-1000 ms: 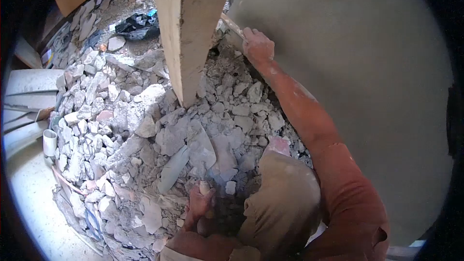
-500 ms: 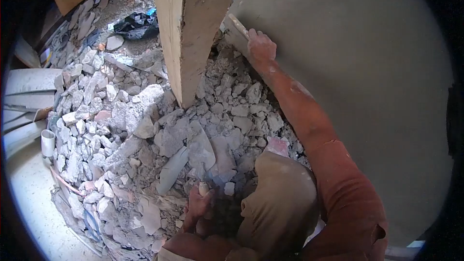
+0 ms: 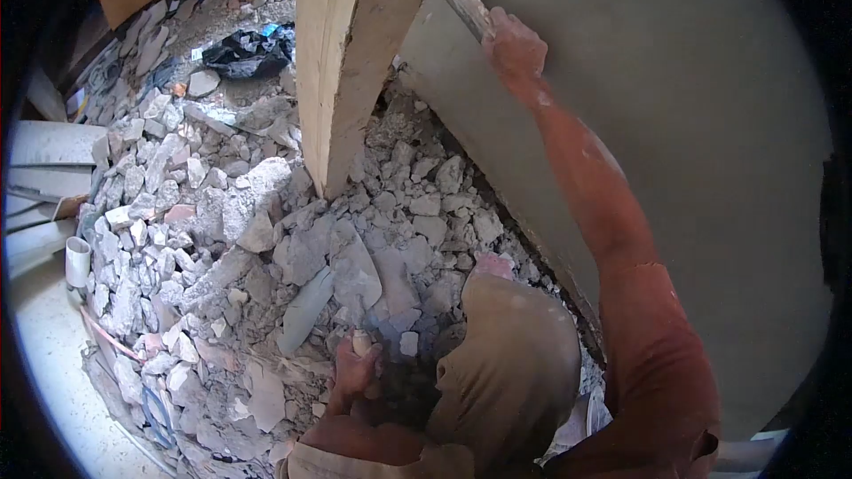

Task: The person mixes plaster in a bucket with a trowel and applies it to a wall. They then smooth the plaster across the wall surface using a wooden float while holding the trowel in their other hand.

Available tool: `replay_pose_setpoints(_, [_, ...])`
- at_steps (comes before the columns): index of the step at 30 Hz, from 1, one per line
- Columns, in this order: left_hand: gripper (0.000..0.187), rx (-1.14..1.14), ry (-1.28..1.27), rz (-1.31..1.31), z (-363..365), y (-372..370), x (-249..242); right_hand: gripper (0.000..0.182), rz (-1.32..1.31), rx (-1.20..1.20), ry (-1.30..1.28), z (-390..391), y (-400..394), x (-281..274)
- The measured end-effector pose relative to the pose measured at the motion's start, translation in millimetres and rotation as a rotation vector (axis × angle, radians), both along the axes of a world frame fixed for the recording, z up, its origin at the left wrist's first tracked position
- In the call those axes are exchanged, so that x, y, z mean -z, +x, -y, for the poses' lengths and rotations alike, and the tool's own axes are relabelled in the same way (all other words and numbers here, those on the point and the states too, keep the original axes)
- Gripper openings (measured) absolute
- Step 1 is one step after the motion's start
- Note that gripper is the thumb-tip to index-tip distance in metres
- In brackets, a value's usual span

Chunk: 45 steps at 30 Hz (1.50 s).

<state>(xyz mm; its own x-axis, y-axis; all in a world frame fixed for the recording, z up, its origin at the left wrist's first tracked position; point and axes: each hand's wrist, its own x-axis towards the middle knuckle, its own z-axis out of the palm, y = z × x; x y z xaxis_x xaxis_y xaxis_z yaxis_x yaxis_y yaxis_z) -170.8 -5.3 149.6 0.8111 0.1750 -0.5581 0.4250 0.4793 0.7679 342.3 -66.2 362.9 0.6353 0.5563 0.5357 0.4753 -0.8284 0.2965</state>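
Observation:
My right hand [image 3: 516,43] is closed around a flat, narrow float [image 3: 468,5], which lies against the smooth grey plastered wall [image 3: 692,124] near its upper left part. Low in the view, my left hand [image 3: 357,365] grips the handle of a trowel [image 3: 357,270]. The trowel's pointed grey blade extends forward over the rubble [image 3: 257,239]. My bent knee [image 3: 519,346] in tan cloth is between the two arms.
A wooden post [image 3: 342,71] rises from the rubble at the upper middle. A black plastic bag [image 3: 250,51] lies behind it on the left. Pale boards [image 3: 55,144] and a white pipe [image 3: 78,262] are at the left edge.
My right hand has moved right and up along the wall with the float. My left hand still holds the trowel; it and the scene have shifted slightly left in view.

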Motion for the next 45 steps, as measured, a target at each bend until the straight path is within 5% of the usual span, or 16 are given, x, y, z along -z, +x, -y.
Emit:
replay_pose_setpoints(12, [0.022, 0.019, -0.040, -0.046, -4.2, 1.3, -6.9, 0.028, 0.111, 0.133, 0.105, 7.1, -21.1, -141.8])
replay_pose_setpoints(16, [0.021, 0.072, -0.048, 0.009, -3.1, 0.6, -1.4, 0.026, 0.140, 0.093, 0.160, 7.4, -36.2, -109.3])
replay_pose_setpoints(18, [0.019, 0.063, -0.047, -0.026, -1.9, 1.7, -1.6, 0.022, 0.237, -0.223, 0.094, 23.7, -11.4, -46.6])
replay_pose_setpoints(23, [0.013, 0.072, -0.060, -0.102, -8.2, 6.8, -21.8, 0.018, -0.067, -0.127, 0.025, -4.0, -28.2, 78.5])
replay_pose_setpoints(27, [0.016, 0.036, -0.093, -0.070, 4.2, -8.2, 18.4, 0.012, -0.187, -0.097, 0.043, -8.3, -13.9, 148.5])
replay_pose_setpoints(29, [0.024, 0.114, 0.206, -0.033, 5.7, -13.8, 36.4, 0.010, -0.197, -0.086, 0.031, -8.2, -5.7, 164.7])
replay_pose_setpoints(35, [0.034, 0.125, 0.115, -0.079, -4.8, -2.4, 3.9, 0.009, -0.145, -0.030, 0.046, -5.1, 7.8, 173.3])
replay_pose_setpoints(39, [0.027, 0.096, 0.279, 0.016, 1.1, -6.6, 12.6, 0.009, -0.106, -0.029, 0.046, -6.5, 9.7, 144.7])
replay_pose_setpoints(41, [0.020, 0.043, -0.086, -0.076, -0.1, -1.9, 4.9, 0.009, -0.098, -0.020, 0.023, -8.0, 9.9, 122.3])
replay_pose_setpoints(45, [0.017, 0.060, 0.027, -0.019, -4.2, 3.6, -7.6, 0.014, -0.099, -0.010, 0.036, -7.5, 12.6, 76.1])
